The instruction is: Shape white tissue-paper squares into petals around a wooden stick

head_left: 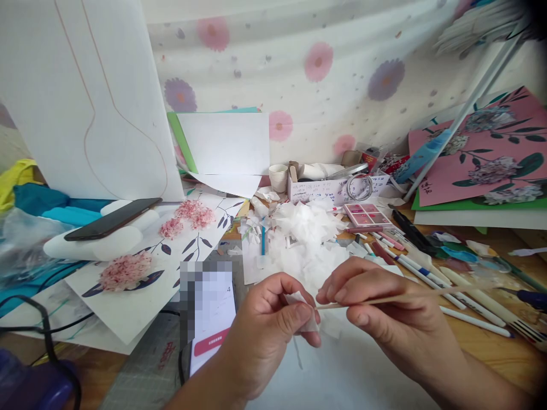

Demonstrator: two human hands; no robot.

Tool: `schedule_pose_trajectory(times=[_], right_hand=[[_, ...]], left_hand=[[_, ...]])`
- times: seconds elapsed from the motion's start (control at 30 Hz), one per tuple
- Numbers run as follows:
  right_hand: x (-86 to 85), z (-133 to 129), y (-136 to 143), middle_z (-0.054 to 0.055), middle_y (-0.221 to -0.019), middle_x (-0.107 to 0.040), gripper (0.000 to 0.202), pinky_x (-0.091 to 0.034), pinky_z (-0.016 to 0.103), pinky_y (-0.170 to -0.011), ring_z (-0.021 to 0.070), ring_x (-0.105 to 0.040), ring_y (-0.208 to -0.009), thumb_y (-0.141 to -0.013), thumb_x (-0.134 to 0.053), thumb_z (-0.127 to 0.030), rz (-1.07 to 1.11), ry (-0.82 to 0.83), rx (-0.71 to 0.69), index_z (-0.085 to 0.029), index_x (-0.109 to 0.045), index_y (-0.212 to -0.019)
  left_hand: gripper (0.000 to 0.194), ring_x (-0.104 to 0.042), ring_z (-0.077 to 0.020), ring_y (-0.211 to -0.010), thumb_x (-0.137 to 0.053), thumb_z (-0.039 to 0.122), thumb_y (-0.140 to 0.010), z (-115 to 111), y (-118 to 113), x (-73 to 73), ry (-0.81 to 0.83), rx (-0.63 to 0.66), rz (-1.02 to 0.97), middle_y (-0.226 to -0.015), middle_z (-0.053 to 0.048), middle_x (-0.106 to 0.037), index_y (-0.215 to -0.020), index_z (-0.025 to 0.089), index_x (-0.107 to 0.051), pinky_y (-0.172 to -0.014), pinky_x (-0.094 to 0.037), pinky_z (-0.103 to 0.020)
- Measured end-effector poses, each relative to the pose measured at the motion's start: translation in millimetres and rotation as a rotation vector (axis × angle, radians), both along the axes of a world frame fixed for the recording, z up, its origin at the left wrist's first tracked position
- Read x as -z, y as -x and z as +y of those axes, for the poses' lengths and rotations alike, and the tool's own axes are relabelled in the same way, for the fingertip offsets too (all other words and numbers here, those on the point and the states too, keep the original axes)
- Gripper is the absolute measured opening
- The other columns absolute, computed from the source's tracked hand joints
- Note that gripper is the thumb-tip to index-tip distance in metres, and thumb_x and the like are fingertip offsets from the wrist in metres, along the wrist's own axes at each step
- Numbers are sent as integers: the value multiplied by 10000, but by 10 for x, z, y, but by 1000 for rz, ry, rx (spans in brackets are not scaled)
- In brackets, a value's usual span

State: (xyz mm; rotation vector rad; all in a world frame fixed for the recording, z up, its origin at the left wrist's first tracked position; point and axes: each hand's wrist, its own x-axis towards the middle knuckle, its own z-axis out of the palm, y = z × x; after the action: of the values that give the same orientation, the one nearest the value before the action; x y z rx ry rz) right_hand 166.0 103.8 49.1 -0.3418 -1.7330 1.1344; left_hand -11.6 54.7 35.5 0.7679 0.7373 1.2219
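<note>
My left hand (277,324) pinches a small piece of white tissue paper (311,320) between thumb and fingers. In my right hand (380,307) is a thin wooden stick (410,296), held between thumb and fingertips. The tip of the stick meets the tissue piece at my left fingers; whether it presses into the paper or only touches it I cannot tell. Both hands are over a white sheet (333,376) on the desk. Just beyond them lies a heap of loose white tissue pieces (303,228).
Pens and brushes (423,276) lie at right, near a pink palette (368,216). A lit phone (211,324) is left of my hands. Paper flower pictures (128,273) and a dark phone (113,219) lie further left. Behind stand a box (311,191) and a paper cup (278,177).
</note>
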Motion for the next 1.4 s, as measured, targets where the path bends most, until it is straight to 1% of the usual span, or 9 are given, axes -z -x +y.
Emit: schedule_pose_trajectory(times=[0.13,0.27,0.5,0.9,0.97,1.17,1.4], right_hand=[[-62,-19,0,42,-853,-726,203,-571,336,-683,206,-668,-817,-886,-646,-256,-58,-71,10,-354,-703,-1054],[-74,-21,-3,46,-837,-731,199,-573,329,-663,206,-675,-799,-886,-647,-264,-72,-103,35,-352,-705,-1054],[-63,-13,-15,36,-868,-725,213,-565,323,-698,194,-668,-830,-894,-638,-258,-78,-97,16,-356,-692,-1075],[-64,-24,-16,32,-862,-723,212,-562,303,-696,182,-668,-824,-896,-636,-255,-95,-110,21,-360,-691,-1072],[-71,-20,-15,36,-859,-723,199,-564,304,-693,185,-670,-821,-898,-633,-261,-98,-116,32,-352,-691,-1065],[-97,-9,8,53,-840,-716,161,-572,286,-686,178,-673,-810,-903,-622,-227,-77,-188,38,-277,-686,-1042],[-94,-10,3,49,-854,-708,157,-563,273,-691,167,-670,-808,-906,-620,-220,-95,-171,25,-274,-684,-1039]], left_hand=[[248,-587,-116,-555,-806,313,-730,-1,-24,-24,24,10,-56,-608,-11,-646,-723,150,-619,-576,-466,-231],[265,-602,-119,-546,-804,335,-733,-1,-15,-20,29,28,-64,-613,-15,-650,-723,143,-621,-576,-470,-231],[239,-617,-121,-570,-774,327,-769,-21,-6,-3,3,46,-84,-628,-11,-643,-738,138,-631,-588,-474,-230],[244,-612,-132,-591,-767,337,-773,-32,-8,-16,16,44,-72,-645,-24,-653,-754,137,-628,-603,-480,-251],[249,-611,-133,-588,-764,340,-774,-31,-8,-16,17,44,-66,-642,-24,-650,-748,136,-624,-600,-479,-251],[255,-597,-129,-589,-766,335,-772,-24,-17,-22,16,50,-73,-632,-24,-641,-746,133,-612,-594,-481,-248],[261,-585,-125,-585,-768,343,-770,-18,-27,-15,11,64,-75,-625,-26,-641,-745,134,-613,-591,-482,-244]])
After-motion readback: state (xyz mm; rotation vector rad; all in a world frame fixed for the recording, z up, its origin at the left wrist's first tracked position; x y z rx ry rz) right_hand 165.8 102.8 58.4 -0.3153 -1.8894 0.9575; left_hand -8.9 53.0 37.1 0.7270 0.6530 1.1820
